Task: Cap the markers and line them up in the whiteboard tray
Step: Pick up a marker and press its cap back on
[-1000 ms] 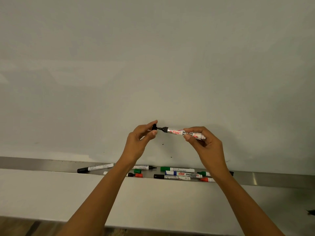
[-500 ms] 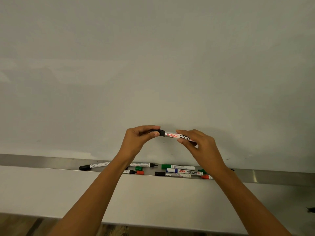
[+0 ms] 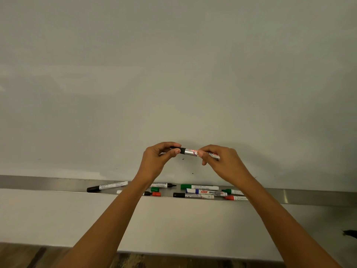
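I hold a black whiteboard marker level in front of the whiteboard, above the metal tray. My left hand pinches its black cap, which sits on the marker's left end. My right hand grips the white barrel. Below, several markers lie in the tray: a capped black one at the left, an uncapped black one, a green one, a blue one, another black one. A loose green cap and a red cap lie near my left wrist.
More markers, green and red, lie partly hidden behind my right forearm. The tray runs the full width of the board. Wooden floor shows at the bottom. A dark object sits at the right edge.
The cap was apart from the bare tip one second ago; my left hand has pushed it onto the marker. Both hands have drawn closer together.
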Action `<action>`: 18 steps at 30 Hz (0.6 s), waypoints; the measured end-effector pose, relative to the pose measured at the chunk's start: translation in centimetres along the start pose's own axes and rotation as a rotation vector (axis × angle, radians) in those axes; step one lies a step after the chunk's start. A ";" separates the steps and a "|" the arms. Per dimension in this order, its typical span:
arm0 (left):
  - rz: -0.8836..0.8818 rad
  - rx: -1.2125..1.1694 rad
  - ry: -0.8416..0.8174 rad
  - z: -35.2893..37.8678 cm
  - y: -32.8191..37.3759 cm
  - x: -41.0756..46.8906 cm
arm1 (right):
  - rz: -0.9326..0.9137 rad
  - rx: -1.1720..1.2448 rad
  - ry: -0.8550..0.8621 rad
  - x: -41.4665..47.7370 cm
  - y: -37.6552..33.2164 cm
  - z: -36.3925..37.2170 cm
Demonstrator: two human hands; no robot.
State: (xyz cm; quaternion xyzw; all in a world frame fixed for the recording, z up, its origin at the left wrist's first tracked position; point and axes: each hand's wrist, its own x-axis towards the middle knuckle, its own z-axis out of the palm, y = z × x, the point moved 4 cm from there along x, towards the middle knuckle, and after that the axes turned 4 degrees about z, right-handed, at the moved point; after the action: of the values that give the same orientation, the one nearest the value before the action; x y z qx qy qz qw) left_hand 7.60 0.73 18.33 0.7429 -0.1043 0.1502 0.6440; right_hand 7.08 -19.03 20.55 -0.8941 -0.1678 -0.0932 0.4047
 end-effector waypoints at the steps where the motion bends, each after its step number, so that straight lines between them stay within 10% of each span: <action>1: 0.001 0.028 0.001 0.2 -0.1 0.0 | 0.003 0.009 -0.024 -0.1 0.5 0.2; 18: -0.087 0.211 0.074 -1.0 -5.6 -2.4 | 0.224 -0.403 0.260 -10.3 21.1 -6.3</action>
State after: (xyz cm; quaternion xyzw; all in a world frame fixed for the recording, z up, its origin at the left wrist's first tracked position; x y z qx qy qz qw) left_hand 7.19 2.49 12.42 0.8044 -0.0317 0.1598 0.5713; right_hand 5.29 -39.10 6.91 -0.9502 0.0077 -0.1934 0.2444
